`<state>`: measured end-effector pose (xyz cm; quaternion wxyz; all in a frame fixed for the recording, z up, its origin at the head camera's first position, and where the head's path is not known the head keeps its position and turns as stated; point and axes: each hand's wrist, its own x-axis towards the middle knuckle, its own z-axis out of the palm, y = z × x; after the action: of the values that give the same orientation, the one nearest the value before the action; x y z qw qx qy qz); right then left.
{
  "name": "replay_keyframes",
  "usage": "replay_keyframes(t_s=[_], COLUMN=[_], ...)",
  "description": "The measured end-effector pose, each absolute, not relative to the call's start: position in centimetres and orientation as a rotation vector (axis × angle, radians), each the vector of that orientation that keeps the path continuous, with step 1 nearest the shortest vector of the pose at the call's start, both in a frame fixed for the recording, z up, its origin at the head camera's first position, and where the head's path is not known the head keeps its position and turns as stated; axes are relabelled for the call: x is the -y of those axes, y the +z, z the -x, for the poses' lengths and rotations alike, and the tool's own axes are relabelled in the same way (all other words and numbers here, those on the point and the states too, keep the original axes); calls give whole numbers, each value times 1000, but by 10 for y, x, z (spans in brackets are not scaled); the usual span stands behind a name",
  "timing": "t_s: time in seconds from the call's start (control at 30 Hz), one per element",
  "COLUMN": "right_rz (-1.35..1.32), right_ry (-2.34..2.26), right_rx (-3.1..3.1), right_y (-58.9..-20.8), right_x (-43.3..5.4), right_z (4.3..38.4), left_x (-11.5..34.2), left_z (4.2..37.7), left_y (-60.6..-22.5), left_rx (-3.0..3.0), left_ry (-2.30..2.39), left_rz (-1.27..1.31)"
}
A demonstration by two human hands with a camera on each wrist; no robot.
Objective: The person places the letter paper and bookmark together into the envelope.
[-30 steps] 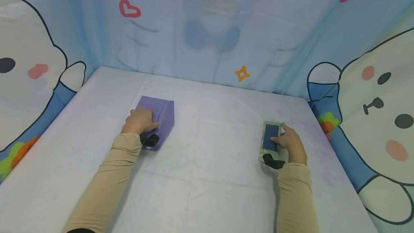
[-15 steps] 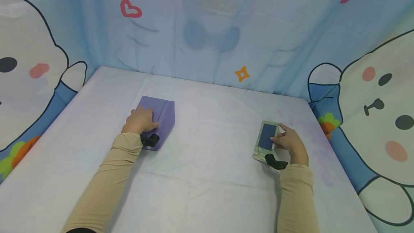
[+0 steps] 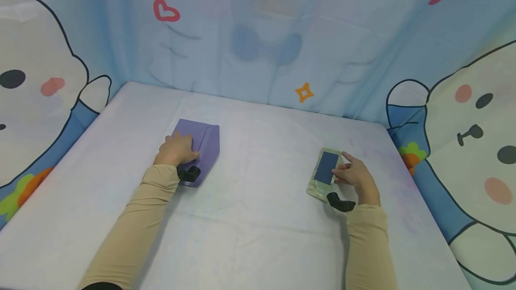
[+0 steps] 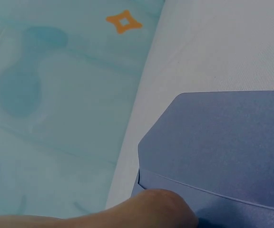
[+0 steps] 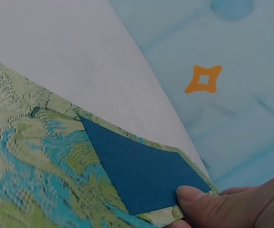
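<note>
A purple envelope [image 3: 209,147] lies on the white-covered table, its pointed flap folded out to the right. My left hand [image 3: 176,149] rests on the envelope's body, thumb towards the flap. In the left wrist view the thumb [image 4: 158,204] lies beside the flap's crease; the other fingers are out of sight there. To the right, my right hand [image 3: 354,176] holds a green patterned card [image 3: 320,189] with a dark blue rectangle on it, tilted above the table. The right wrist view shows the thumb [image 5: 201,202] pressed on the blue rectangle [image 5: 137,173] near one end, pinching the card.
The table [image 3: 258,191] has a white cloth and ends at a blue curtain [image 3: 258,57] behind. Cartoon rabbits are printed on the curtain at both sides. A black wrist mount [image 3: 340,202] sits at the right wrist, another [image 3: 188,174] at the left.
My right hand has shifted the green card slightly left, and its lower end has swung left. The left hand stays on the envelope. The whole head view has drifted slightly.
</note>
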<state>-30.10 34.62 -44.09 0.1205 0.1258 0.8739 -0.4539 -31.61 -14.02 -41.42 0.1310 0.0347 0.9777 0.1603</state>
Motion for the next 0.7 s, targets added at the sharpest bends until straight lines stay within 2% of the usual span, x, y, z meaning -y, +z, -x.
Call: replay_keyframes(t_s=[0.7], right_rz=[-312], right_ry=[-1460], right_rx=[-2514], right_y=[-444], right_x=[-314], right_z=[306], left_x=[140], left_z=[318], left_y=[-415], left_rx=[-2840], left_ry=[462], left_rz=[-101])
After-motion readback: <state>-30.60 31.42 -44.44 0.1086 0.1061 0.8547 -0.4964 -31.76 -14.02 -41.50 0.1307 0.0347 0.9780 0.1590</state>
